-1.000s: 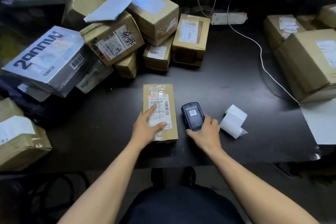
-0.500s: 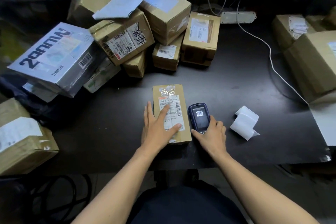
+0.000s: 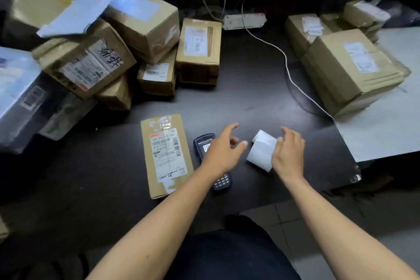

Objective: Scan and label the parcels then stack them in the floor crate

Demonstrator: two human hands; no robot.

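My right hand (image 3: 287,154) lies on the roll of white labels (image 3: 261,151), fingers bent over its right side and touching the paper; I can't tell whether they have closed on it. My left hand (image 3: 221,151) hovers just left of that roll, fingers spread and loosely curved, nothing in it. Under that hand the dark blue scanner (image 3: 221,180) lies flat, keypad end toward me, a barcode glowing on its screen.

Touching-close on the scanner's left lies the flat brown parcel (image 3: 167,157), long side running away from me, white shipping label up. Barcodes and a red strip show on it, but the print is too blurred to read.

The black table (image 3: 238,102) has bare room straight beyond the scanner, right up to the white power strip (image 3: 244,21) at the back. A white cable (image 3: 288,70) snakes from there off to the scanner's right. The table's near edge runs just behind the scanner's keypad end; a chipped corner shows off to its right, under a grey sheet (image 3: 386,125).

Beyond the scanner to the left, a heap of brown boxes (image 3: 141,36); one carries black handwritten characters (image 3: 111,57) I can't make out. Far right, more labelled boxes (image 3: 347,70).
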